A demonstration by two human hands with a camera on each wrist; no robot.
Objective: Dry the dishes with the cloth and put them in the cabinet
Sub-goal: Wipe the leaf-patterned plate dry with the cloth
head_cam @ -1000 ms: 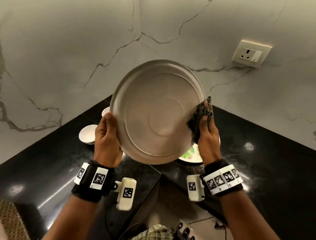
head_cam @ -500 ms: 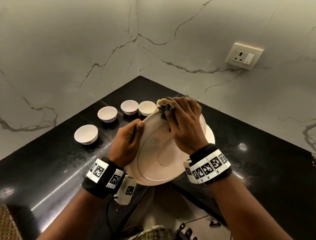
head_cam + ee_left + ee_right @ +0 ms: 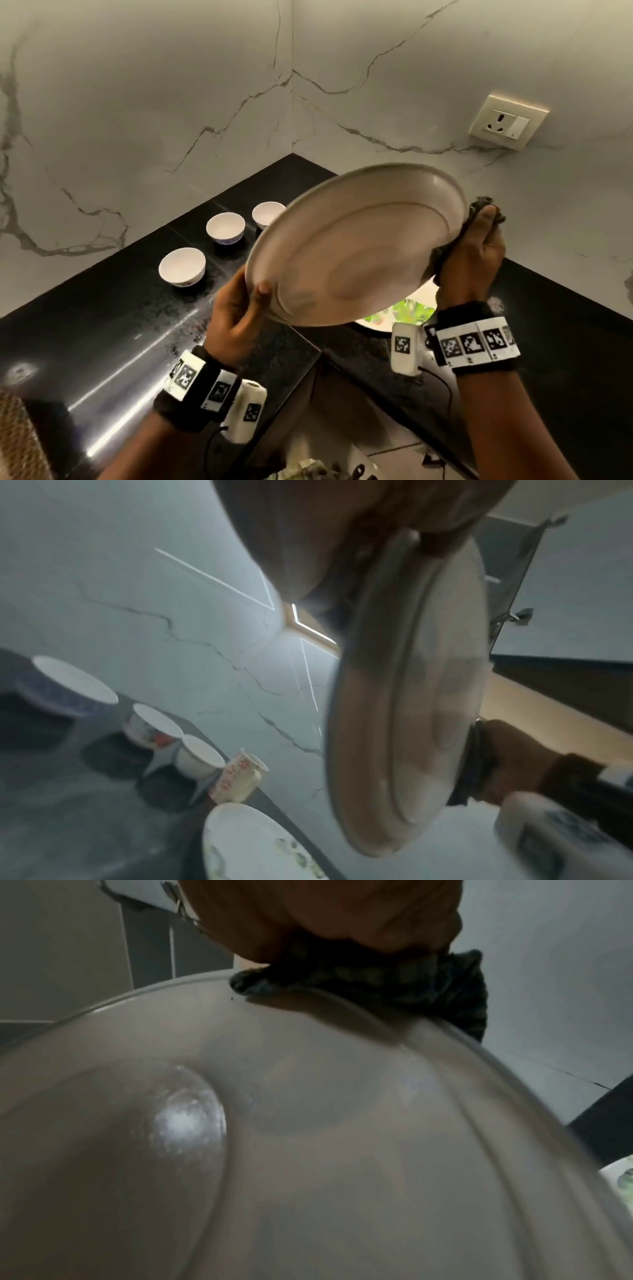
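Note:
A large white plate [image 3: 352, 246] is held tilted in the air above the black counter, its underside facing me. My left hand [image 3: 239, 308] grips its lower left rim, thumb on the near face. My right hand [image 3: 476, 253] holds a dark checked cloth [image 3: 479, 207] pinched over the plate's right rim. The left wrist view shows the plate [image 3: 407, 696] edge-on, with the cloth [image 3: 476, 761] at its far rim. In the right wrist view the plate [image 3: 274, 1137] fills the frame and the cloth [image 3: 394, 985] wraps the rim under my fingers.
Three small white bowls [image 3: 182, 266] [image 3: 225, 227] [image 3: 268, 213] stand in a row on the black counter [image 3: 102, 325] near the marble wall. A patterned cup [image 3: 240, 777] and a green-patterned plate [image 3: 400, 313] sit beyond and below. A wall socket [image 3: 507, 121] is at right.
The plate has been lifted and tipped up from a lower, flatter hold. My right hand with the cloth has slid from the plate's top edge to its right rim.

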